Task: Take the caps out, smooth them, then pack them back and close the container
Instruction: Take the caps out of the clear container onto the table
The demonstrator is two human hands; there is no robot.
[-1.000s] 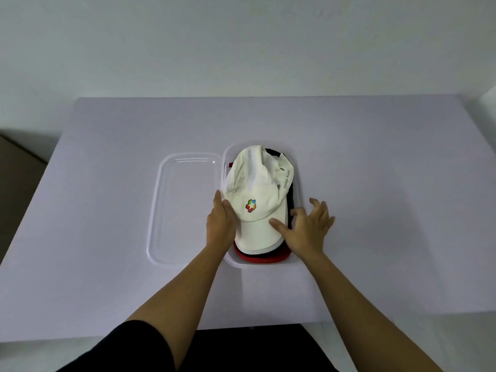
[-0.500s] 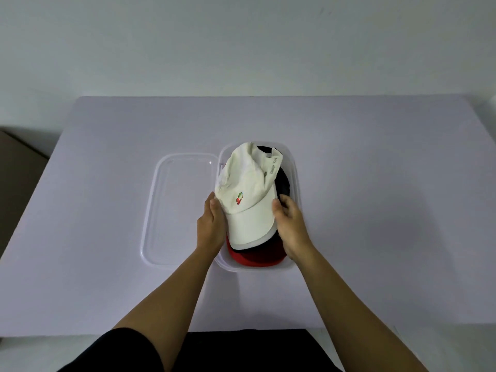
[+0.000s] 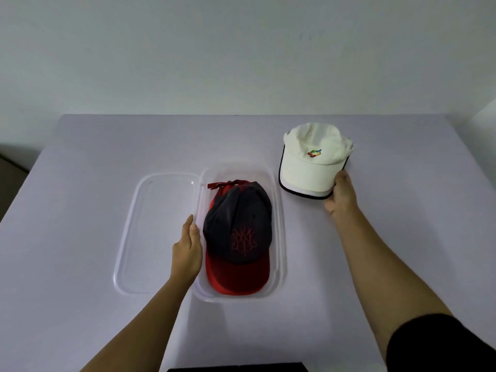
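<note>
A clear plastic container (image 3: 280, 232) stands open in the middle of the table, its clear lid (image 3: 155, 232) lying flat to its left. Inside lies a dark cap with a red brim (image 3: 237, 237). A white cap with a small coloured logo (image 3: 314, 159) rests on the table to the right of the container. My right hand (image 3: 341, 194) grips the white cap's brim at its near right edge. My left hand (image 3: 188, 251) rests flat against the container's left wall, fingers together, holding nothing.
The table (image 3: 80, 264) is covered in plain pale cloth, with a white wall behind it. Its left edge drops to a dark floor (image 3: 10, 170).
The white cap has come out of the container and moved right onto the table in my right hand. My left hand let go of it and stayed by the container.
</note>
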